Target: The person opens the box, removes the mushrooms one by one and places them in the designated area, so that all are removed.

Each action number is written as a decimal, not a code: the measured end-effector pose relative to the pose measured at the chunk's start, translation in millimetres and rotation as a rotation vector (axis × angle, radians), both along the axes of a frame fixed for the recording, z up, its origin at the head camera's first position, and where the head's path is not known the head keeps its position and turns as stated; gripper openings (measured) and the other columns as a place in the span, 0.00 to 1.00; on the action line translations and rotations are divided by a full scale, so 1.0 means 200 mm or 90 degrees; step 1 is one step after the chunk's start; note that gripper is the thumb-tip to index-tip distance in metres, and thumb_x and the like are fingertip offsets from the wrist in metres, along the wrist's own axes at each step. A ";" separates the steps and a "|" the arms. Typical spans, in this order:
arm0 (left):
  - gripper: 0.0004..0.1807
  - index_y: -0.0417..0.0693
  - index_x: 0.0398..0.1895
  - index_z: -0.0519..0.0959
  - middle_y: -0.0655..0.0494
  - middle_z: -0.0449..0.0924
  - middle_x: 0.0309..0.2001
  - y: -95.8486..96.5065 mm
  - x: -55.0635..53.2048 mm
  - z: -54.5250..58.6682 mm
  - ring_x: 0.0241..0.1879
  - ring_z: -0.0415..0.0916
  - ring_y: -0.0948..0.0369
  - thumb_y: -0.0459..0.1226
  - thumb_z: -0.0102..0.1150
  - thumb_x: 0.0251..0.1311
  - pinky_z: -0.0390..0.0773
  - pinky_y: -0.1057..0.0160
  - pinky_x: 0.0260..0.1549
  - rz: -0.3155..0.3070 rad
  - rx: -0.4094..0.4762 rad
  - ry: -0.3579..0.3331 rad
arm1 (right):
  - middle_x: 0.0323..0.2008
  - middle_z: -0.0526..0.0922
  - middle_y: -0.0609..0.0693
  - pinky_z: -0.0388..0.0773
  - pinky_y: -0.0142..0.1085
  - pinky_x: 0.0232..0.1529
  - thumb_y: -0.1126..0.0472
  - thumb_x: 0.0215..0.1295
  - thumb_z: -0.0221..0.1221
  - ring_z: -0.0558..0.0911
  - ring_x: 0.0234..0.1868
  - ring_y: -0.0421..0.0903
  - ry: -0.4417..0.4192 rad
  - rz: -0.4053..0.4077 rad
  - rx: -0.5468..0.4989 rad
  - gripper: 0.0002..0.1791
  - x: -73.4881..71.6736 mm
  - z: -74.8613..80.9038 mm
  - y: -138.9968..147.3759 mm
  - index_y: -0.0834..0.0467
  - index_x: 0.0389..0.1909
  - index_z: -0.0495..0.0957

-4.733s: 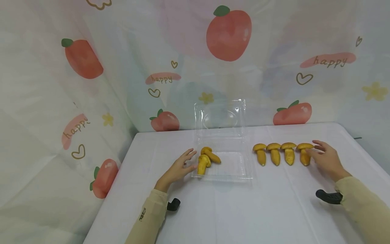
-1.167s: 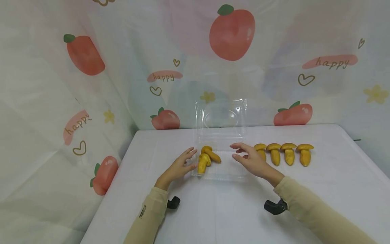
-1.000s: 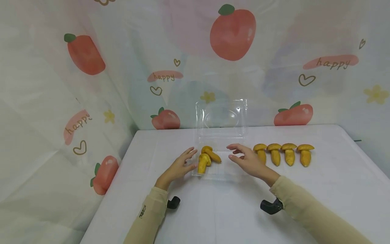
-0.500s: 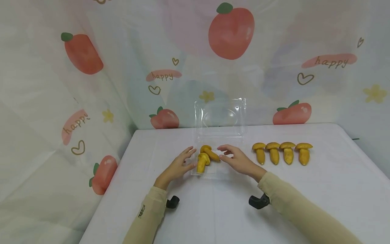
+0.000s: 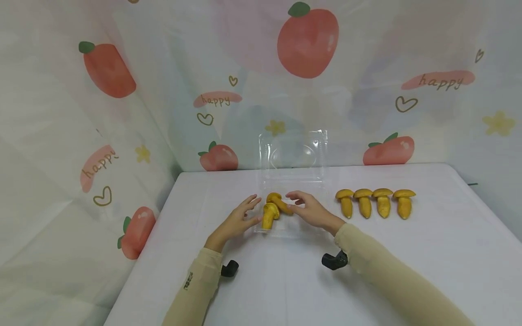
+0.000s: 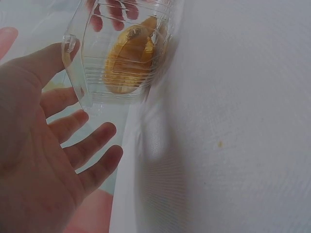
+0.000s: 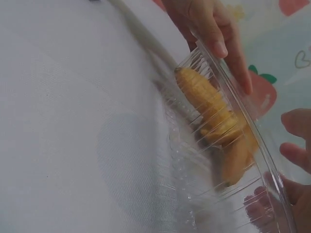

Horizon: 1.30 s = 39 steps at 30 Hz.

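A clear plastic clamshell box (image 5: 302, 233) stands with its lid (image 5: 292, 151) raised at the back. Inside, two yellow-brown mushrooms lie at the left: one mushroom (image 5: 268, 220) points its stem toward me, and the other mushroom (image 5: 275, 197) slants behind it. My left hand (image 5: 235, 222) is at the box's left rim, fingers relaxed and spread, the thumb tip at the edge. Over the box's right part, my right hand (image 5: 311, 211) reaches in with loosely bent fingers, holding nothing; its fingertips overlap the slanted stem. Through the box wall, mushrooms (image 7: 204, 94) show in the right wrist view.
To the right of the box, several more mushrooms (image 5: 383, 203) lie in a row, caps away from me. A white cloth covers the table (image 5: 261, 280). Directly behind the table hangs a fruit-print curtain (image 5: 350, 113). Black curved pieces (image 5: 335, 261) stick out under both sleeves.
My right hand has moved left from the rightmost mushroom of the row, across to the box, up to the slanted mushroom. The left hand keeps its place at the rim; the mushrooms stay put.
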<state>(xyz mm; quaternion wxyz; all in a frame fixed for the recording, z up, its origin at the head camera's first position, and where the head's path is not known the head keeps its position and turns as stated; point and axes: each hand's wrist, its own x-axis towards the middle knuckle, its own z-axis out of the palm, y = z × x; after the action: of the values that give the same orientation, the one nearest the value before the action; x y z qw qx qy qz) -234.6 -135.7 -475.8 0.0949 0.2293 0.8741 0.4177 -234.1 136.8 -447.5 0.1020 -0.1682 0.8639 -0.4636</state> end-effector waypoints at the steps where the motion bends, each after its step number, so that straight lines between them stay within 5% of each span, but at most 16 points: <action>1: 0.37 0.45 0.79 0.59 0.44 0.49 0.81 0.00 0.00 0.00 0.73 0.63 0.41 0.41 0.60 0.71 0.68 0.37 0.69 0.001 0.000 0.000 | 0.68 0.72 0.68 0.71 0.60 0.68 0.58 0.76 0.54 0.72 0.67 0.67 0.000 -0.002 0.003 0.26 -0.01 -0.01 0.00 0.65 0.69 0.68; 14: 0.36 0.41 0.78 0.58 0.41 0.49 0.81 -0.01 0.00 0.01 0.73 0.63 0.39 0.40 0.59 0.71 0.68 0.35 0.68 -0.015 0.020 0.010 | 0.66 0.72 0.71 0.71 0.61 0.67 0.66 0.72 0.58 0.74 0.64 0.69 0.027 0.028 0.024 0.26 -0.08 -0.09 -0.05 0.65 0.69 0.68; 26: 0.36 0.45 0.79 0.59 0.47 0.49 0.82 0.00 0.00 0.00 0.74 0.62 0.41 0.39 0.59 0.71 0.66 0.37 0.70 -0.006 0.017 -0.001 | 0.61 0.78 0.65 0.80 0.50 0.60 0.67 0.68 0.58 0.81 0.55 0.57 0.019 0.006 0.098 0.31 -0.11 -0.13 -0.09 0.59 0.72 0.64; 33: 0.37 0.43 0.79 0.58 0.45 0.48 0.82 0.00 0.01 0.00 0.74 0.61 0.40 0.39 0.59 0.71 0.66 0.37 0.71 -0.009 0.006 -0.006 | 0.64 0.76 0.68 0.78 0.55 0.63 0.64 0.71 0.57 0.80 0.60 0.61 0.003 0.021 0.119 0.37 -0.10 -0.11 -0.06 0.54 0.77 0.55; 39: 0.37 0.43 0.79 0.58 0.45 0.49 0.82 0.00 0.01 0.00 0.74 0.62 0.41 0.41 0.59 0.71 0.67 0.37 0.70 -0.004 0.003 0.001 | 0.67 0.71 0.69 0.72 0.59 0.68 0.71 0.70 0.53 0.77 0.61 0.61 0.057 0.073 0.135 0.43 -0.10 -0.09 -0.03 0.55 0.80 0.43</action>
<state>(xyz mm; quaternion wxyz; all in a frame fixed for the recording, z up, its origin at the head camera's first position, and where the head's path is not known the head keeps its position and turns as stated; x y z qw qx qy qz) -233.4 -136.1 -475.5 0.0952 0.2329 0.8725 0.4189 -253.5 131.7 -464.5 0.1069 -0.2265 0.9008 -0.3547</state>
